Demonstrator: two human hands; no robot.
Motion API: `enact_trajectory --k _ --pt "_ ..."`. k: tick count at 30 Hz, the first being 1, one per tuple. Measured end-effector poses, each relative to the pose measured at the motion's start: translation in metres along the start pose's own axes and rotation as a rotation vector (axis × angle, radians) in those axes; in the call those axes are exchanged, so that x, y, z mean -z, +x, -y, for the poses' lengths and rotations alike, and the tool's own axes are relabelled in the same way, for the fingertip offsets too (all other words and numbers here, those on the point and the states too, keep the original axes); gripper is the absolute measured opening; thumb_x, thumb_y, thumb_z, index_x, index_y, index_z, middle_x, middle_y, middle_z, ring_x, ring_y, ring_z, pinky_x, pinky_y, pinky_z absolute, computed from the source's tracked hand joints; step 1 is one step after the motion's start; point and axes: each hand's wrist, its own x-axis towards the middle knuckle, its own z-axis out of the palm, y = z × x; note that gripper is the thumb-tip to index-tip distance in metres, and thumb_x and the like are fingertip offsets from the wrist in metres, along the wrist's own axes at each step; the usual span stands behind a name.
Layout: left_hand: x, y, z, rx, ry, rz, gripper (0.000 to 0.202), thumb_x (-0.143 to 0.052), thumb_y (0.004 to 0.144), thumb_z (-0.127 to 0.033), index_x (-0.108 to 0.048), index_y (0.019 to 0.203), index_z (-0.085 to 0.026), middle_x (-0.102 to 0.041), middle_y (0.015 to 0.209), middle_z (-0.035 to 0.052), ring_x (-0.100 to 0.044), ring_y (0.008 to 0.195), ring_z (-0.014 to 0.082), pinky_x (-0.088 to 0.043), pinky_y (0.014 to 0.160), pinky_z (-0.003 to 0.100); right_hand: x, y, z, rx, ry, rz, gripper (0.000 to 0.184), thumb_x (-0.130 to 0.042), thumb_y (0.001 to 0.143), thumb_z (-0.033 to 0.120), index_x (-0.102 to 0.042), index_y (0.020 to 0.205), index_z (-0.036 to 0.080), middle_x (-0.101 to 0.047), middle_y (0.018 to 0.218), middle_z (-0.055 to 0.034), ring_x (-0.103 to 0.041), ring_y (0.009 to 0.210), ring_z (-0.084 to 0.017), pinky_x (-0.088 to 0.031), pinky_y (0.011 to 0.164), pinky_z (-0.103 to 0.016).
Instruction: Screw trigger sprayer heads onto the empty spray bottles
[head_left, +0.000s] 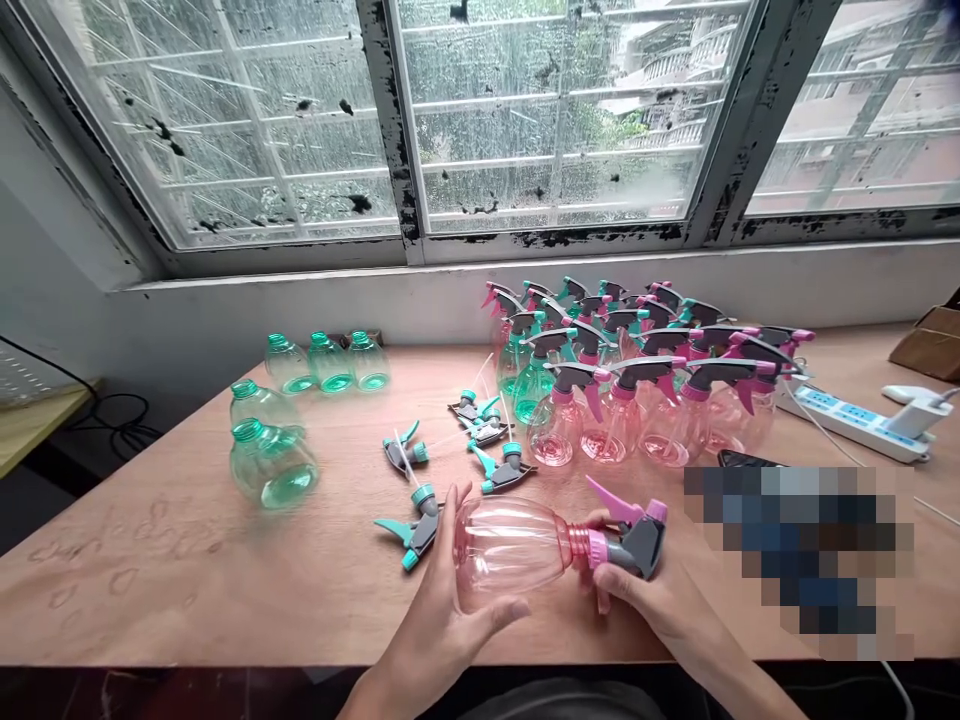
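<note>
A clear pink spray bottle [510,545] lies sideways above the table's near edge, held between both hands. My left hand [442,615] cups the bottle's round body, fingers wrapped round it. My right hand [645,600] grips the grey and pink trigger head [634,540] at the bottle's neck. Just behind the left hand lie several loose grey trigger heads with teal nozzles [480,440].
Several finished pink and green spray bottles [630,390] stand grouped at the back right. Several empty green bottles [274,455] stand at the left, with others near the wall [330,362]. A white power strip [855,415] lies at the right. The wooden table [165,560] runs under a window.
</note>
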Motion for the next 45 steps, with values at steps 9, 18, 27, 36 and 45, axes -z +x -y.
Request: enact_trajectory --k 9,18,27,36,45 --pt "-0.0011 0.0 -0.0009 0.011 -0.015 0.017 0.103 -0.076 0.088 -0.036 -0.005 0.162 -0.039 -0.018 0.172 0.0035 -0.015 0.159 0.0246 -0.007 0.131 0.047 -0.0024 -0.0029 -0.001 0.011 -0.067 0.003 0.039 -0.086 0.079 0.043 -0.066 0.098 0.016 -0.07 0.058 -0.0004 -0.06 0.05 -0.016 -0.049 0.051 -0.029" --pt "0.0037 0.0002 0.003 0.047 -0.162 0.034 0.094 -0.077 0.085 -0.05 -0.025 0.161 -0.03 -0.025 0.169 0.0101 -0.024 0.156 0.0336 -0.02 0.128 0.051 -0.0062 -0.0065 0.0018 0.02 -0.118 -0.002 0.038 -0.088 0.075 0.042 -0.071 0.097 0.017 -0.069 0.061 0.0005 -0.062 0.054 -0.018 -0.051 0.052 -0.029" --pt "0.0028 -0.0016 0.0029 0.041 -0.125 0.063 0.102 -0.076 0.088 -0.041 -0.006 0.163 -0.04 -0.021 0.171 0.0089 -0.041 0.148 0.0319 -0.027 0.126 0.051 -0.0034 -0.005 0.0018 0.004 -0.088 0.052 0.036 -0.086 0.078 0.044 -0.069 0.094 0.017 -0.066 0.054 0.0026 -0.06 0.048 -0.017 -0.049 0.052 -0.03" --pt "0.0056 -0.0011 0.0028 0.043 -0.132 0.102 0.096 -0.077 0.087 -0.043 -0.019 0.162 -0.033 -0.034 0.167 0.0092 -0.032 0.153 0.0321 -0.02 0.129 0.049 -0.0015 -0.0056 0.005 0.027 -0.089 0.049 0.034 -0.085 0.079 0.044 -0.069 0.092 0.017 -0.066 0.053 0.0024 -0.06 0.046 -0.016 -0.049 0.051 -0.028" --pt "0.0041 -0.0028 0.0067 0.032 -0.135 0.077 0.109 -0.08 0.085 -0.039 -0.004 0.163 -0.036 -0.015 0.173 0.0064 -0.014 0.159 0.031 -0.013 0.129 0.051 -0.0028 -0.0076 0.0055 0.05 -0.033 0.04 0.031 -0.087 0.078 0.042 -0.071 0.089 0.018 -0.068 0.058 0.0018 -0.061 0.046 -0.015 -0.051 0.049 -0.026"
